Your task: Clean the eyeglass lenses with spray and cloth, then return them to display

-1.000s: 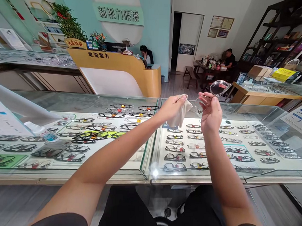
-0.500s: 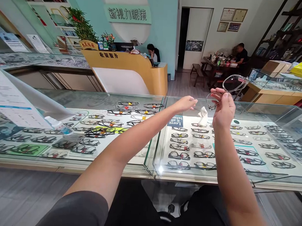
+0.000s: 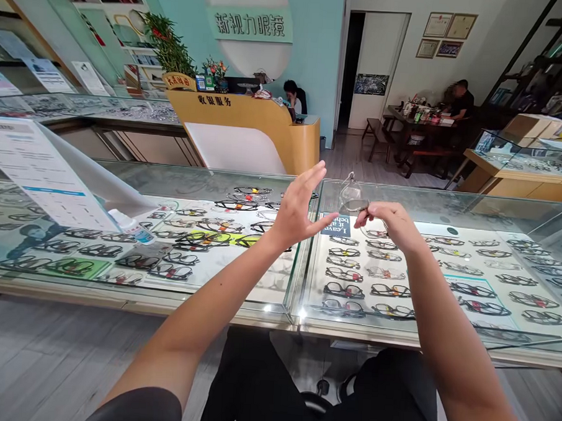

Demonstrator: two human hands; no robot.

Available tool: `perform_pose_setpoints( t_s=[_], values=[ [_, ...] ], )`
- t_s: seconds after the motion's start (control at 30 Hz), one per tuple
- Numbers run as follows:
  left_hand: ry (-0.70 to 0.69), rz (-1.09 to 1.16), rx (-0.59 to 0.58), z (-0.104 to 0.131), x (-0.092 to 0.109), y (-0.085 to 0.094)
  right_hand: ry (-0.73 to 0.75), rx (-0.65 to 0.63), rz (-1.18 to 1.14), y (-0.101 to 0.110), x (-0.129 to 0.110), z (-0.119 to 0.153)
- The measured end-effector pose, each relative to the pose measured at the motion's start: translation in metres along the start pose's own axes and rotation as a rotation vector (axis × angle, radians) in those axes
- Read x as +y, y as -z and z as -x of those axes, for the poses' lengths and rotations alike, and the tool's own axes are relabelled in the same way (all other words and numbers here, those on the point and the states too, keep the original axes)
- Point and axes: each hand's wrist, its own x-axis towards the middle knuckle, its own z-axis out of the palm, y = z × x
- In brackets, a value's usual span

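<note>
My right hand (image 3: 394, 225) grips a pair of clear-framed glasses (image 3: 353, 198) by one side, above the glass display case. The glasses are turned on edge, with one lens toward my left hand. To their left, my left hand (image 3: 300, 208) is raised with fingers spread and thumb pointing right; it holds nothing and stays apart from the glasses. Under both hands, rows of glasses (image 3: 344, 291) lie inside the glass case (image 3: 304, 317). A dark printed card (image 3: 337, 225) lies in the case just below the held glasses.
A white printed sign (image 3: 36, 169) and a small bottle (image 3: 131, 227) stand on the left of the case. Beyond are a yellow counter (image 3: 248, 110) with a seated person (image 3: 295, 99), and another person (image 3: 461, 102) at a dark table.
My right hand has lowered and moved left with the glasses, which have turned. My left hand has moved left and its fingers have spread. The white cloth is no longer visible.
</note>
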Motion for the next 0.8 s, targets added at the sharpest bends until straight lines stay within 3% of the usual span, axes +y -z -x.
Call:
perform_pose_setpoints(
  t_s=[0.17,0.4,0.8],
  values=[
    [-0.007,0.037,-0.075,0.017,0.004,0.000,-0.057,-0.184,0.014,-0.012,-0.003,0.002],
    [0.125,0.098,-0.210,0.020,0.013,0.004,-0.092,-0.259,0.006,-0.014,-0.002,0.003],
    [0.146,0.141,-0.128,0.020,0.018,0.004,-0.079,-0.218,0.026,-0.015,-0.013,0.008]
  ],
)
